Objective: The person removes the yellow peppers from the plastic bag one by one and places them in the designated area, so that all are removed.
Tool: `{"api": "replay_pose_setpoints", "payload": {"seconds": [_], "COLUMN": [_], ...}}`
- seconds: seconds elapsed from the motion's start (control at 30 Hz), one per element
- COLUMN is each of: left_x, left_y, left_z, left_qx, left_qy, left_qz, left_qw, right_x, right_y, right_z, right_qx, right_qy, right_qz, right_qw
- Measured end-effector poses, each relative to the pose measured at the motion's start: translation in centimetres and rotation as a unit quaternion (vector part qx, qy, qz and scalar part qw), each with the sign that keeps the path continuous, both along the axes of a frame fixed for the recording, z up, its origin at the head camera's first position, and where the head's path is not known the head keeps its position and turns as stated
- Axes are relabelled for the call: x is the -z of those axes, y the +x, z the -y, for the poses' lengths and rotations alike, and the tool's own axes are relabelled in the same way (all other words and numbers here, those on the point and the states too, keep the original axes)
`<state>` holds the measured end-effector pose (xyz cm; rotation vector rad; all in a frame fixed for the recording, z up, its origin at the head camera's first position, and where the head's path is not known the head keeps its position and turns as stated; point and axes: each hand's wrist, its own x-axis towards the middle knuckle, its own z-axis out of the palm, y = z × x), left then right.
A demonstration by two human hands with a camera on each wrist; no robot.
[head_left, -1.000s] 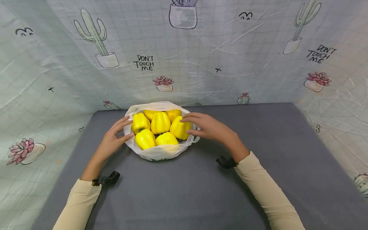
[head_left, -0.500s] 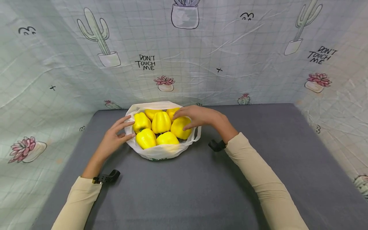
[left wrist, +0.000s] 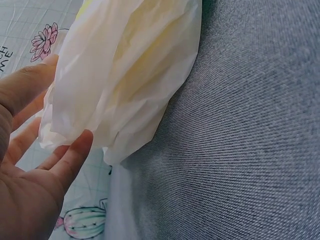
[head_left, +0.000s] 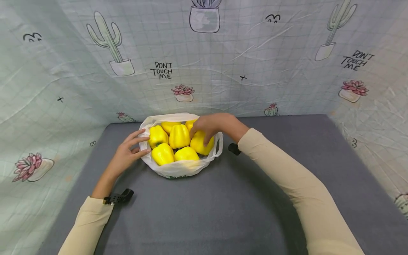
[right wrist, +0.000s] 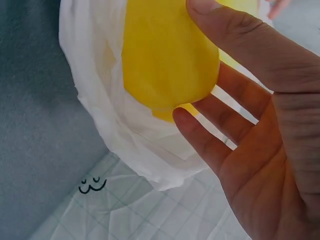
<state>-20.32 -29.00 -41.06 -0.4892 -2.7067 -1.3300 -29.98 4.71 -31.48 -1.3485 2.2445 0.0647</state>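
A white plastic bag [head_left: 178, 170] stands on the table with its mouth spread open, holding several yellow bell peppers [head_left: 179, 136]. My right hand [head_left: 211, 124] reaches over the bag's right rim and grips the bell pepper [head_left: 199, 144] on that side. In the right wrist view, the thumb lies on this yellow bell pepper [right wrist: 165, 55] and the fingers curl behind it. At the bag's left side, my left hand [head_left: 124, 156] touches the rim with spread, relaxed fingers. The left wrist view has fingertips against the thin plastic bag [left wrist: 130, 75]; its contents are mostly hidden there.
The grey table [head_left: 191, 216] extends in front of the bag and to its right. A cloth backdrop [head_left: 242, 53] printed with cacti hangs close behind the table's far edge. Black wrist cameras [head_left: 119, 197] are strapped to both wrists.
My right hand has moved left and farther over the bag, from beside the right pepper to closing round it. The left hand stays at the left rim.
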Motion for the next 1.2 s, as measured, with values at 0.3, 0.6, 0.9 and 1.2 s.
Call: {"api": "replay_pose_setpoints", "payload": {"seconds": [0.3, 0.6, 0.9, 1.2], "left_x": [0.1, 0.0, -0.2, -0.3], "left_y": [-0.1, 0.1, 0.3, 0.3], "left_z": [0.1, 0.1, 0.0, 0.0], "left_qx": [-0.001, -0.001, 0.003, 0.002], "left_qy": [0.005, 0.0, 0.001, -0.01], "left_qz": [0.003, 0.0, 0.003, 0.001], "left_qw": [1.0, 1.0, 1.0, 0.9999], "right_x": [0.3, 0.5, 0.1, 0.4], "right_y": [0.6, 1.3, 2.4, 3.7], "right_z": [0.6, 0.4, -0.6, -3.9], "right_qx": [0.006, 0.035, -0.008, 0.031], "right_qy": [0.046, 0.07, 0.027, -0.143], "right_qz": [0.022, 0.044, -0.026, -0.018], "right_qw": [0.999, 0.996, 0.999, 0.989]}}
